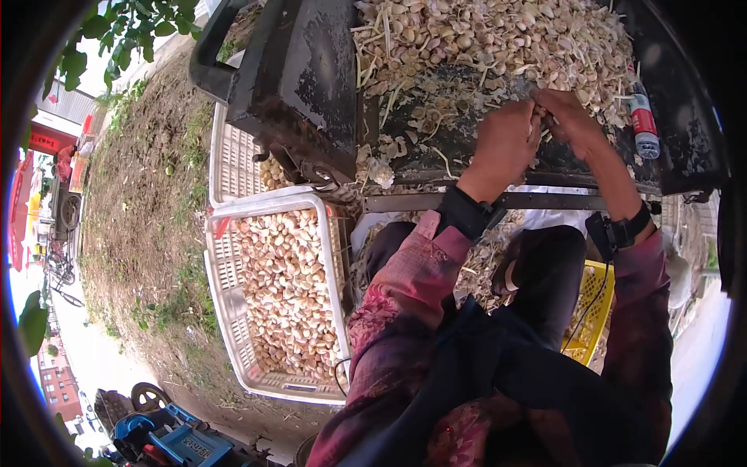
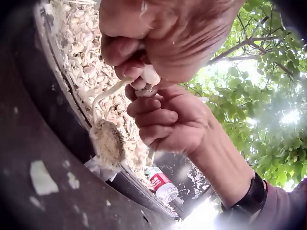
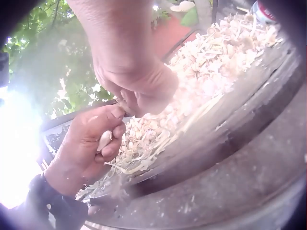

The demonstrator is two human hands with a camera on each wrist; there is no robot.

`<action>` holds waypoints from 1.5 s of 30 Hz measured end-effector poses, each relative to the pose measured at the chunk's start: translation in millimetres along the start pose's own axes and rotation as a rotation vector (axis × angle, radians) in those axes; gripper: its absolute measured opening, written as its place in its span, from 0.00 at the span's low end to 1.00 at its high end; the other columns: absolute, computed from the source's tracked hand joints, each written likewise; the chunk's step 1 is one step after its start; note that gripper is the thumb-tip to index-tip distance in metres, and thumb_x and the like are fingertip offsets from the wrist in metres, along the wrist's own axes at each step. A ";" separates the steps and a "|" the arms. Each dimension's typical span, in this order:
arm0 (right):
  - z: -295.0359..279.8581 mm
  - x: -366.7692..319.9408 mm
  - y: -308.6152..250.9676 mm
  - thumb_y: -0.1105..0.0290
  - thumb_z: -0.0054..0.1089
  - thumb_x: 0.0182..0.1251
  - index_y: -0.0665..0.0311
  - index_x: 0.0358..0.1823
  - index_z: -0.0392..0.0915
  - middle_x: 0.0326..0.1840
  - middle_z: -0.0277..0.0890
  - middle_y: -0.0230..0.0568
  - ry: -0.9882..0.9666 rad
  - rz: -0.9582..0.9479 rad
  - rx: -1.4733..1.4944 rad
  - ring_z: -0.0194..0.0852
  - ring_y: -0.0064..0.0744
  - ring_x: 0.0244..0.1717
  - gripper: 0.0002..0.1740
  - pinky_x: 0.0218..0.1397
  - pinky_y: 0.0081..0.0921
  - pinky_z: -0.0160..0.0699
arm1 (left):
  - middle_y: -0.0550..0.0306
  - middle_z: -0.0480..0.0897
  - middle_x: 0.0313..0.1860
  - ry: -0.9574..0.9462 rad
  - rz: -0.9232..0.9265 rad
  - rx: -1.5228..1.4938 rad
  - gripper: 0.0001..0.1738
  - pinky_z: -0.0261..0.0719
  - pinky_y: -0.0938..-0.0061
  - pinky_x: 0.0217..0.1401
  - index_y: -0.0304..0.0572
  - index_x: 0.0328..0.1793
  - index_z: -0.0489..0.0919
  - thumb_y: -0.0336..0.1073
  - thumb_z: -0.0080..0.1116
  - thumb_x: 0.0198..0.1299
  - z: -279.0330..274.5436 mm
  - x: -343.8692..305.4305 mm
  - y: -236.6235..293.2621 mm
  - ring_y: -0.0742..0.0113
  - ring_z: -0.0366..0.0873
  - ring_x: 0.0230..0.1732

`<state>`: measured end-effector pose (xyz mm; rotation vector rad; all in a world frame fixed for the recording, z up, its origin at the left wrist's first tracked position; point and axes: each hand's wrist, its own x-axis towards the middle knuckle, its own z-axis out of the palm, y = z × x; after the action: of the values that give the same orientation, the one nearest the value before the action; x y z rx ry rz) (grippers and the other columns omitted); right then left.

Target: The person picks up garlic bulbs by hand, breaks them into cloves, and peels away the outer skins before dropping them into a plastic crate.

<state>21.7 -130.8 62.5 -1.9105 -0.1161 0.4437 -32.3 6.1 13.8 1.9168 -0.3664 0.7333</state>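
Observation:
Both hands meet over the front of a dark metal table (image 1: 436,159). My left hand (image 1: 502,144) holds a pale garlic clove (image 3: 105,140) in its curled fingers, while its thumb and forefinger pinch at a small piece between the two hands. From the other side my right hand (image 1: 572,124) pinches that same spot with its fingers curled; the piece looks like garlic, mostly hidden by the fingertips. In the left wrist view a whitish clove (image 2: 150,75) shows between the hands. Behind them spreads a heap of garlic cloves (image 1: 498,39).
A red-labelled plastic bottle (image 1: 643,121) lies at the table's right side. A white crate (image 1: 331,265) full of cloves stands at the left, with a yellow crate (image 1: 595,303) by the right knee. A dried root end (image 2: 108,143) with a stalk sits near the table edge.

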 end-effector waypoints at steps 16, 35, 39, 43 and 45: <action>4.9 -5.5 23.6 0.57 0.51 0.66 0.67 0.28 0.73 0.15 0.59 0.26 0.010 -0.051 0.282 0.46 0.12 0.12 0.18 0.11 0.16 0.37 | 0.64 0.74 0.19 -0.060 -0.583 -0.853 0.08 0.57 0.87 0.13 0.36 0.36 0.78 0.33 0.52 0.59 15.2 1.5 -7.9 0.82 0.62 0.14; 14.4 7.7 24.6 0.62 0.56 0.63 0.68 0.30 0.71 0.19 0.69 0.33 0.246 -0.328 0.372 0.56 0.16 0.13 0.15 0.13 0.17 0.53 | 0.61 0.74 0.23 0.096 -0.790 -1.244 0.12 0.54 0.85 0.09 0.39 0.45 0.75 0.38 0.50 0.61 26.4 7.0 -15.5 0.78 0.63 0.12; 7.9 8.6 24.3 0.60 0.53 0.65 0.63 0.32 0.69 0.21 0.66 0.32 0.082 -0.032 0.843 0.51 0.14 0.12 0.13 0.13 0.13 0.48 | 0.62 0.73 0.23 0.094 -0.802 -1.123 0.14 0.56 0.85 0.10 0.38 0.49 0.75 0.39 0.51 0.61 25.8 7.5 -9.3 0.80 0.64 0.13; 4.1 7.6 28.7 0.58 0.53 0.65 0.63 0.30 0.70 0.18 0.65 0.32 0.006 0.036 0.791 0.51 0.13 0.11 0.15 0.10 0.12 0.46 | 0.63 0.73 0.22 0.045 -0.632 -0.928 0.14 0.56 0.86 0.10 0.38 0.47 0.76 0.39 0.53 0.61 29.8 7.6 -2.6 0.81 0.64 0.14; 5.7 6.0 29.8 0.59 0.52 0.65 0.64 0.29 0.71 0.17 0.65 0.31 0.013 0.009 0.712 0.50 0.14 0.11 0.15 0.11 0.14 0.44 | 0.63 0.73 0.21 0.030 -0.546 -0.859 0.13 0.55 0.86 0.10 0.38 0.45 0.76 0.40 0.54 0.61 30.3 6.8 -2.8 0.81 0.64 0.13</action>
<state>21.4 -135.4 31.8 -1.2135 0.0568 0.4089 -15.6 -19.3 6.8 1.0987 -0.0901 0.1733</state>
